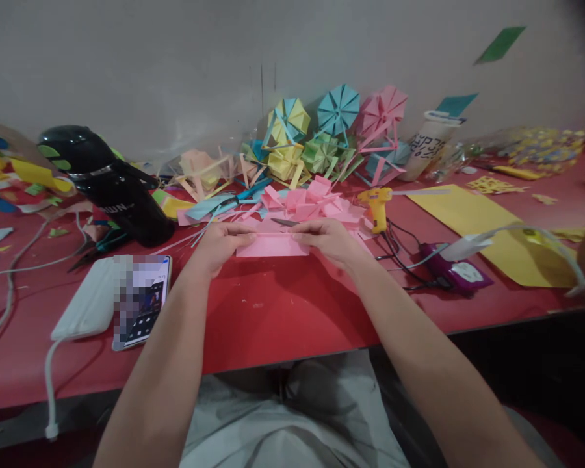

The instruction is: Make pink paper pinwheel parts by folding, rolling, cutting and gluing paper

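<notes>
Bearing pale letters of which only "WN" can be made out, a black bottle (112, 188) is set on the red table (292, 318). Dark lettering is carried by a pale cup (426, 146), placed well to the right of the bottle and farther back, but it cannot be read. On the yellow glue gun (379, 211), likewise right of the bottle, a label is seen, too small to be read; the phone (149, 312), laid in front of the bottle, is lit, its screen partly masked by blocks. Both forearms are stretched forward and angled inward. By the left hand (219, 247), fingers curled and thumb pressed toward forefinger, one end of the pink paper (273, 246) is pinched; by the right hand (330, 240), closed in much the same way, the other end is gripped. The pink paper is held to the right of the bottle, its long axis laid from left to right, roughly in line with the table's near edge, and its left end is turned toward the bottle's side. Farther back and right of the bottle, pink pieces (312, 200) are heaped.
</notes>
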`<state>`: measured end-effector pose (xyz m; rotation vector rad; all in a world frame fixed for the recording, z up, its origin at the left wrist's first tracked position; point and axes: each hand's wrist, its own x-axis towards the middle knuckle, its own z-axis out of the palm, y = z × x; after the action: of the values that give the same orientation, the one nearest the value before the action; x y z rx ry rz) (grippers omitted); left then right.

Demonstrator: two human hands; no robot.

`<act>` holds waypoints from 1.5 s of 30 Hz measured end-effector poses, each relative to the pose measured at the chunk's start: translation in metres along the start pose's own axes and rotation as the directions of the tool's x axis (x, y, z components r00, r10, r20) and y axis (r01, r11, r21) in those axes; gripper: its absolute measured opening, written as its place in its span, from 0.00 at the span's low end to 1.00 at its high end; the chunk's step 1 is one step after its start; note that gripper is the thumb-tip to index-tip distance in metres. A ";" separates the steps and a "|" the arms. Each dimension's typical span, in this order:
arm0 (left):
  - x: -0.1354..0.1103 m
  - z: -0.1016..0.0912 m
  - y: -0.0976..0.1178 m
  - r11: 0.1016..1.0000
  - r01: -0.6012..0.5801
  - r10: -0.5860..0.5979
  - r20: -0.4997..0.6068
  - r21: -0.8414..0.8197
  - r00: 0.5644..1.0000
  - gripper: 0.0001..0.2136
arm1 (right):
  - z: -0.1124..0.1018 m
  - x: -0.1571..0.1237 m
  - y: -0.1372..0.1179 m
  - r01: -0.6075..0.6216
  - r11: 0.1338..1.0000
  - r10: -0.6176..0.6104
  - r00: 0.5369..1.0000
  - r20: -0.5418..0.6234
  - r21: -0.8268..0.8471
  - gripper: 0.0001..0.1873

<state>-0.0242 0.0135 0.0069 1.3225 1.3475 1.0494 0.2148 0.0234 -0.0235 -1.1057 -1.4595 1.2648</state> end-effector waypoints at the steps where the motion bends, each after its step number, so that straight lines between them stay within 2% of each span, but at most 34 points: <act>1: 0.000 0.000 0.000 1.000 0.003 -0.003 -0.008 -0.001 1.000 0.11 | 0.000 0.000 0.000 -0.003 1.000 0.003 1.000 -0.005 -0.003 0.13; 10: 0.005 -0.004 -0.008 1.000 -0.021 0.020 -0.043 -0.015 0.999 0.12 | -0.006 0.004 0.004 0.064 0.994 -0.069 0.996 -0.059 -0.086 0.10; 15: 0.004 -0.008 -0.008 0.997 -0.071 0.072 0.015 -0.007 0.997 0.14 | -0.008 0.002 0.002 0.026 0.999 -0.026 0.999 -0.023 -0.030 0.11; 19: 0.002 -0.009 -0.005 0.994 -0.101 0.096 0.094 0.041 0.991 0.14 | -0.011 0.000 -0.002 -0.039 0.997 0.043 0.998 0.052 -0.071 0.07; 23: 0.000 -0.008 -0.003 0.990 -0.127 0.113 0.176 0.068 0.978 0.13 | -0.011 -0.001 -0.007 -0.049 0.996 0.056 0.994 0.090 -0.079 0.07; 28: -0.001 -0.002 -0.004 0.979 -0.184 0.167 0.168 0.093 0.972 0.12 | -0.007 -0.004 -0.008 0.004 0.997 0.004 0.994 0.112 -0.075 0.08; 33: -0.001 0.006 -0.003 0.974 -0.212 0.191 0.218 0.079 0.957 0.10 | -0.001 -0.003 -0.003 0.068 0.994 -0.056 0.989 0.139 -0.085 0.12; 39: -0.003 0.011 -0.004 0.987 -0.157 0.142 0.256 0.039 0.956 0.11 | 0.003 -0.004 -0.005 0.136 0.984 -0.120 0.984 0.132 -0.115 0.11; 45: -0.005 0.014 -0.005 0.985 -0.171 0.162 0.239 0.017 0.957 0.13 | 0.005 -0.006 -0.009 0.143 0.982 -0.128 0.985 0.115 -0.125 0.09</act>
<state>-0.0114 0.0080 -0.0002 1.5590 1.0964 0.9460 0.2108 0.0156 -0.0149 -1.0188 -1.6913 1.1594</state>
